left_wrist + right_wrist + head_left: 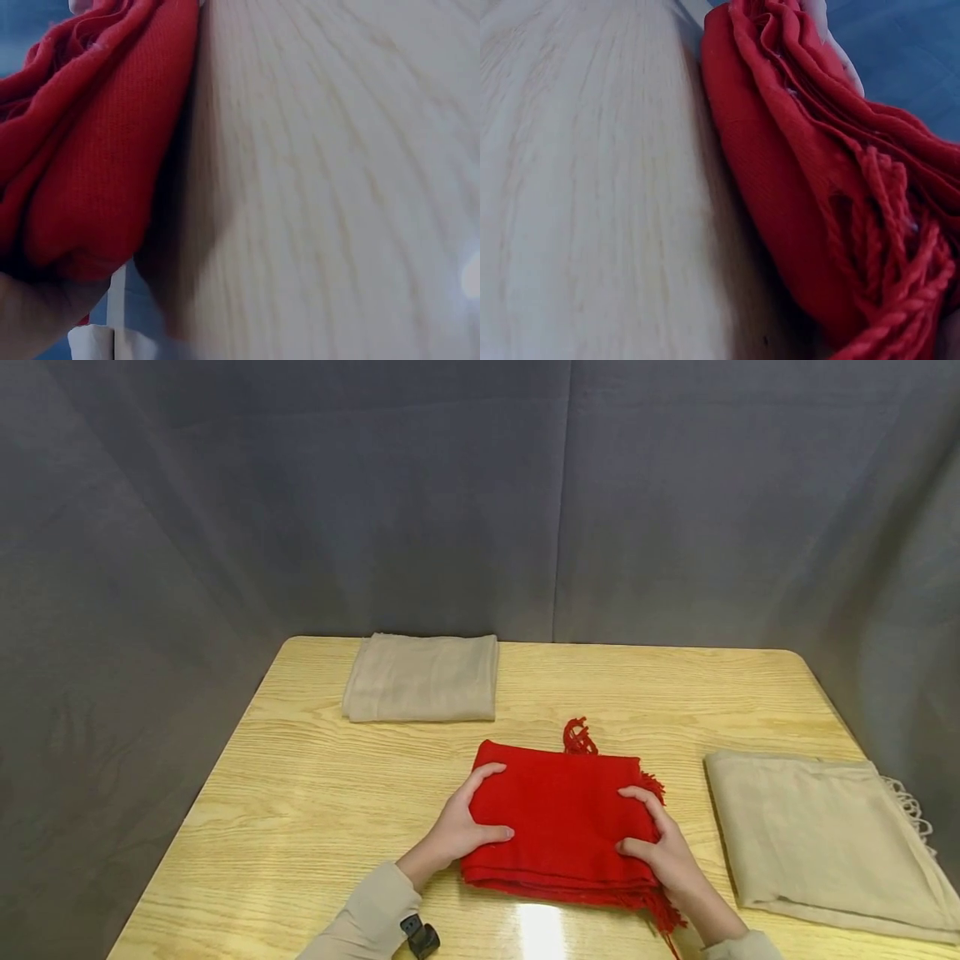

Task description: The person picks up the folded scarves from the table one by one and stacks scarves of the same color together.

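A red scarf [562,810], folded into a thick rectangle, is held low over the front middle of the table. Its left end is gripped by my left hand [461,825], thumb on top. My right hand [667,847] grips the opposite end, also with the thumb on top. Twisted red fringe [889,262] hangs from the right end, and a small tuft sticks out at the back edge. Stacked fold layers of the scarf [105,157] show in the left wrist view, with a shadow gap beneath. The fingers under the cloth are hidden.
A folded beige cloth [423,681] lies at the table's back left. A larger folded beige scarf [825,839] with pale fringe lies at the right edge. The wooden table [300,827] meets a grey curtain [450,510] behind and at both sides.
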Demonstrator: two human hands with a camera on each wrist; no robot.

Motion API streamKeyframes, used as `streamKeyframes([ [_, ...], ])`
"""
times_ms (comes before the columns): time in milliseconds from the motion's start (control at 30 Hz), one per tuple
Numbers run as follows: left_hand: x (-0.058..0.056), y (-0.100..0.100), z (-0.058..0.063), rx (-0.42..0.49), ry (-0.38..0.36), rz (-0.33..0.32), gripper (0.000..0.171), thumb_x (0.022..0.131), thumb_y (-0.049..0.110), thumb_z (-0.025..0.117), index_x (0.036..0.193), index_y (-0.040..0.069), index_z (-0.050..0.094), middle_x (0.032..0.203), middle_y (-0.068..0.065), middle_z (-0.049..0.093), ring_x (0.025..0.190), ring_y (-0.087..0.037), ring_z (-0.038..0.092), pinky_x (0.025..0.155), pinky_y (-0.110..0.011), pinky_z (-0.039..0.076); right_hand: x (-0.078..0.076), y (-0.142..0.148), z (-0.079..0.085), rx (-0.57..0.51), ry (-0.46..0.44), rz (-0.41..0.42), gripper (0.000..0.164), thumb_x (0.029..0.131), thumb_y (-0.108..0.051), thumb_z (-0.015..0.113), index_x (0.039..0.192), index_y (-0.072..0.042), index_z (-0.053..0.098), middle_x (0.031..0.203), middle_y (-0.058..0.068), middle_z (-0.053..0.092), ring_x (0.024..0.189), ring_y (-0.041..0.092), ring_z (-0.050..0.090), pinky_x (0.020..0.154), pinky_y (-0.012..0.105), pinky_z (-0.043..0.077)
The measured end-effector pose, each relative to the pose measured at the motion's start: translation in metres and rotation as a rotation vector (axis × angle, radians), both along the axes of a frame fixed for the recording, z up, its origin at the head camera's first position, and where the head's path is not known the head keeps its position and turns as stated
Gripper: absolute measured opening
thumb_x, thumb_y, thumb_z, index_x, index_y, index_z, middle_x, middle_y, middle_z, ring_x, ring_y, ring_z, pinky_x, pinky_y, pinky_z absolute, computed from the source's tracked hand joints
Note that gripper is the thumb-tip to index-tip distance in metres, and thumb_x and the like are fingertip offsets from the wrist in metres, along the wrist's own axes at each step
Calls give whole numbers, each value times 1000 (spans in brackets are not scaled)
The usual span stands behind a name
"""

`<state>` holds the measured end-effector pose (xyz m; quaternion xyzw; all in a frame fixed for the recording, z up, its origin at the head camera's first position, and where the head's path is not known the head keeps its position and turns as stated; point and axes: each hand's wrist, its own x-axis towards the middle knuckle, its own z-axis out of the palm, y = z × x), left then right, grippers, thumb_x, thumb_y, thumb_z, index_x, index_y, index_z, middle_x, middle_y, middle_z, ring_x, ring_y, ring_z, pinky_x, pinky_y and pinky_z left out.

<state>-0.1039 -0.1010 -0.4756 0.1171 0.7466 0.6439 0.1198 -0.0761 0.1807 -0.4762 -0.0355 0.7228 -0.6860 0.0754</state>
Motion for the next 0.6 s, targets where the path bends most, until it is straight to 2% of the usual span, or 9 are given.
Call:
streamKeyframes([
  [200,7,3,25,3,2,-13,74,70,-3,72,134,15,40,129,-8,42,104,-24,45,83,-38,43,0,3,6,-35,16,28,65,67,16,56,126,-5,39,104,0,53,84,12,56,69,28,49],
  [600,4,5,35,-1,4,-7,74,70,-3,72,134,16,40,129,-6,43,104,-22,46,84,-37,42,-5,6,14,-7,53,47,65,68,17,56,127,-4,39,104,1,52,83,11,55,68,27,48],
])
